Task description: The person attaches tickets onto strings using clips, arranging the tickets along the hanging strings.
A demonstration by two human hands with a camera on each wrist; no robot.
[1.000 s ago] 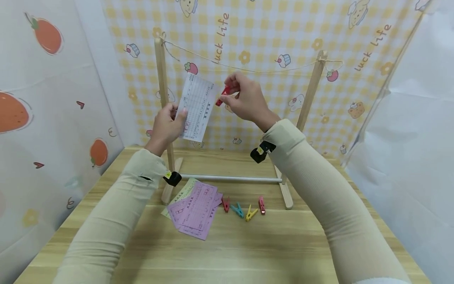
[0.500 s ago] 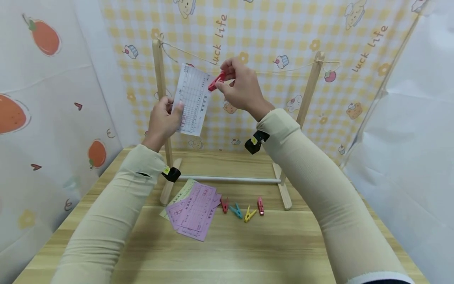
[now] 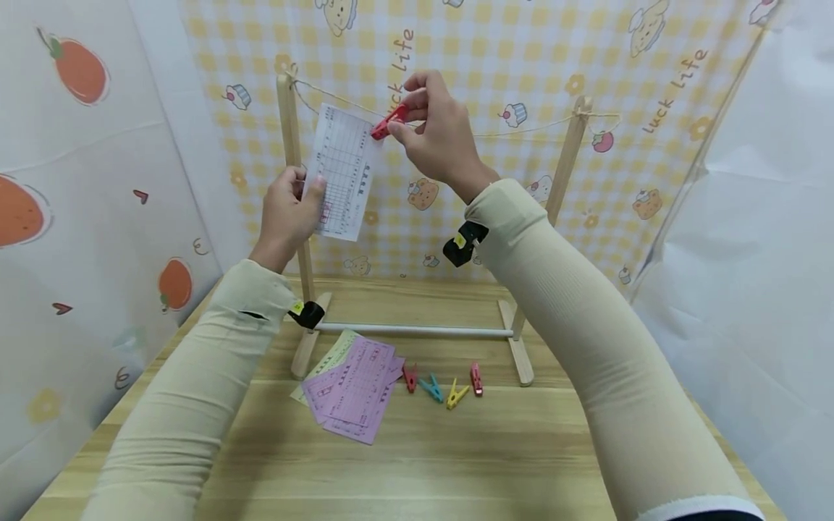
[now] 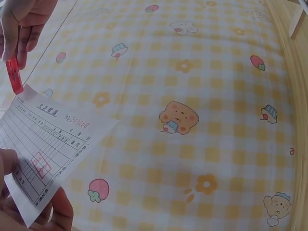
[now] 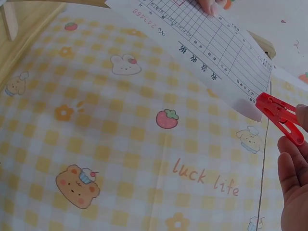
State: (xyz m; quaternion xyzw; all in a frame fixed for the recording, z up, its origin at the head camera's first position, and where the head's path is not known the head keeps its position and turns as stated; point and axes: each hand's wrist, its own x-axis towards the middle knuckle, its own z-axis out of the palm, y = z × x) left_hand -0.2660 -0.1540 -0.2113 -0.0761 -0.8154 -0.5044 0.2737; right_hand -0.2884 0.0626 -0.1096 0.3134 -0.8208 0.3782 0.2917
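My left hand (image 3: 289, 213) pinches a white printed receipt slip (image 3: 342, 177) by its left edge, thumb in front and fingers behind. A red clothespin (image 3: 389, 123) is pinched between the thumb and fingers of my right hand (image 3: 443, 134), its tip right at the slip's upper right corner. In the right wrist view the nose of the clothespin (image 5: 276, 115) overlaps that corner, close to the string (image 5: 263, 159). The string (image 3: 521, 133) sags between two wooden posts and passes behind the slip and my right hand in the head view.
Pink and green slips (image 3: 355, 383) lie fanned on the wooden table (image 3: 417, 470). Beside them are a red clothespin (image 3: 410, 378), a blue one (image 3: 431, 388), a yellow one (image 3: 457, 394) and a pink one (image 3: 477, 380). A metal bar (image 3: 417, 330) joins the post feet.
Both hands have risen and shifted left toward the string, carrying the slip and the red clothespin. The clothespin has closed the gap to the slip's upper right corner.
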